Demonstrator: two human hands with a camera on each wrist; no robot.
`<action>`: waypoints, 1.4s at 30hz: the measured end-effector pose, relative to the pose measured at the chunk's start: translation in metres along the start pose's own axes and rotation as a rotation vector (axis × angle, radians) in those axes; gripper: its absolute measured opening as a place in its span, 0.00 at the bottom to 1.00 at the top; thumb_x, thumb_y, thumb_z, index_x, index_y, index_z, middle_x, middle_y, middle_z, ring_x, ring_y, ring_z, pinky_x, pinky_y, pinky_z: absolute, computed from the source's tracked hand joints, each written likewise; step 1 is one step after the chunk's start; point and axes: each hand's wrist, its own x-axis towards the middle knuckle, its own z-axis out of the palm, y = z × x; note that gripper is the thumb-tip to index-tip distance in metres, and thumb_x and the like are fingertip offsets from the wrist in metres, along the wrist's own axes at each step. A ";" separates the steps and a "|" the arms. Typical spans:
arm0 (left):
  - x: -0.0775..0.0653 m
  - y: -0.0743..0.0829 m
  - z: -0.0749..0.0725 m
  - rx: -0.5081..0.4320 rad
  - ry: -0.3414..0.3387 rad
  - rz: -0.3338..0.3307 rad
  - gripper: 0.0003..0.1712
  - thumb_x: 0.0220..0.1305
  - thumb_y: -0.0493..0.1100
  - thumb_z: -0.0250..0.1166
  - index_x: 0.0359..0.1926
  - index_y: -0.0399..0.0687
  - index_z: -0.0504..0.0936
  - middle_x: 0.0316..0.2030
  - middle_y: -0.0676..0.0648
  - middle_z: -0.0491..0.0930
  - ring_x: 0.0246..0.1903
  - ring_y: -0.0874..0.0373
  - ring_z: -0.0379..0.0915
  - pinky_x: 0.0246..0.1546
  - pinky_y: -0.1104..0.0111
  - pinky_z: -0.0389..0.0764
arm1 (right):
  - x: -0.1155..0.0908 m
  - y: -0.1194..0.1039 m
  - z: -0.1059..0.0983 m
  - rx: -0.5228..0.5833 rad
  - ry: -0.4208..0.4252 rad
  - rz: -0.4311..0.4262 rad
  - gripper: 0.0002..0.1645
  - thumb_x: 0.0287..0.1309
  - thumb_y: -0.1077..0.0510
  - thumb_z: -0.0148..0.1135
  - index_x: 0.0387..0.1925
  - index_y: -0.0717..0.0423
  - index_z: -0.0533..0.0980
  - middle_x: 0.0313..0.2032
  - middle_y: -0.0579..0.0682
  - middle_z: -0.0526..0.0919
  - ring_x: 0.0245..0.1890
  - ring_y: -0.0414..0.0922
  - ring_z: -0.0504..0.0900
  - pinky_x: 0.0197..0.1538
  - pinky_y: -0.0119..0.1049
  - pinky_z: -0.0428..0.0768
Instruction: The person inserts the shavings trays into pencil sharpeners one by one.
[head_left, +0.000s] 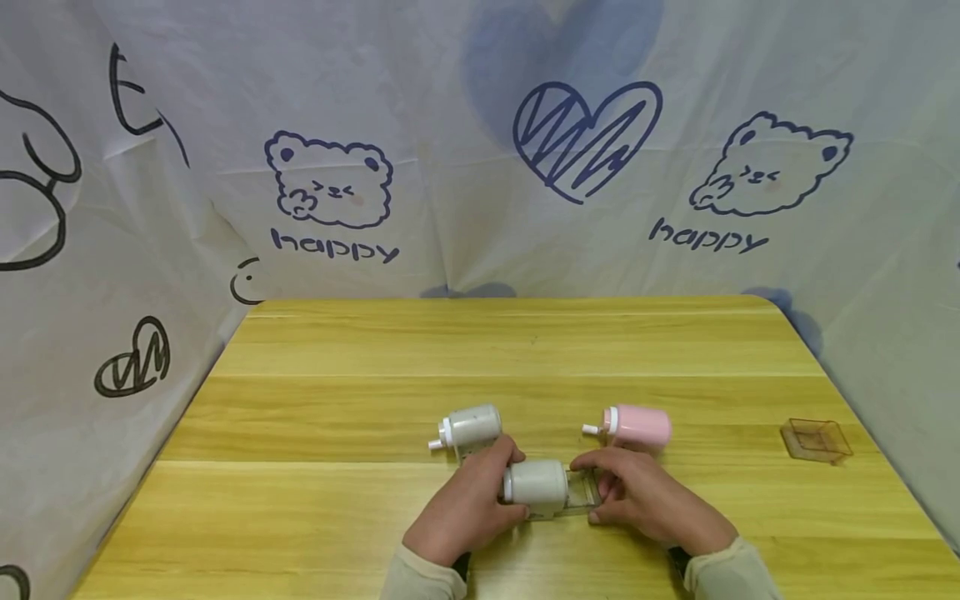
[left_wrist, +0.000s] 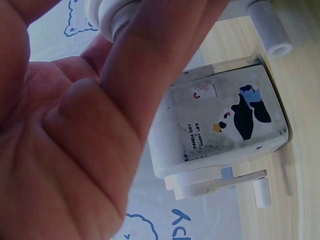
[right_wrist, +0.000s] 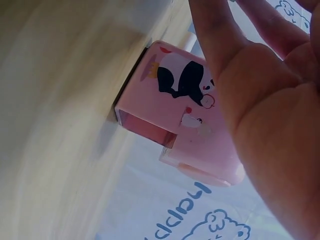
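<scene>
A white pencil sharpener [head_left: 536,483] lies near the front of the table, crank end to the left. My left hand [head_left: 468,504] grips it around that end, thumb in front and fingers behind. At its right end, my right hand [head_left: 645,492] pinches a clear shavings drawer [head_left: 580,492] that sticks partway out of the body. In the left wrist view, a second whitish sharpener [left_wrist: 220,115] with a panda sticker stands beyond the left hand. The right wrist view shows a pink sharpener [right_wrist: 180,100] beyond the right hand, its drawer slot hollow.
A brownish see-through drawer [head_left: 816,442] sits by the table's right edge. Behind the wooden table [head_left: 337,417] hangs a white cloth [head_left: 457,192] with bear and heart drawings, which also runs along both sides.
</scene>
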 end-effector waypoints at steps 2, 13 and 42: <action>0.000 0.000 0.000 0.001 0.000 -0.002 0.25 0.49 0.39 0.72 0.47 0.49 0.70 0.43 0.52 0.76 0.37 0.64 0.70 0.40 0.68 0.73 | 0.000 0.000 0.000 0.004 0.002 0.000 0.32 0.46 0.53 0.74 0.55 0.52 0.74 0.32 0.46 0.72 0.30 0.39 0.73 0.34 0.34 0.76; 0.000 0.001 0.000 0.000 0.000 -0.005 0.25 0.49 0.39 0.72 0.46 0.50 0.70 0.42 0.52 0.76 0.37 0.64 0.70 0.40 0.68 0.73 | -0.003 0.000 0.001 0.011 0.002 -0.001 0.32 0.45 0.54 0.74 0.54 0.52 0.75 0.33 0.47 0.73 0.31 0.40 0.74 0.34 0.34 0.77; 0.000 0.000 -0.001 -0.004 0.000 0.001 0.25 0.50 0.40 0.72 0.47 0.51 0.70 0.42 0.53 0.75 0.37 0.64 0.70 0.39 0.68 0.73 | 0.001 -0.001 0.000 -0.003 -0.003 0.010 0.32 0.46 0.52 0.74 0.54 0.53 0.74 0.32 0.47 0.72 0.30 0.39 0.73 0.34 0.34 0.76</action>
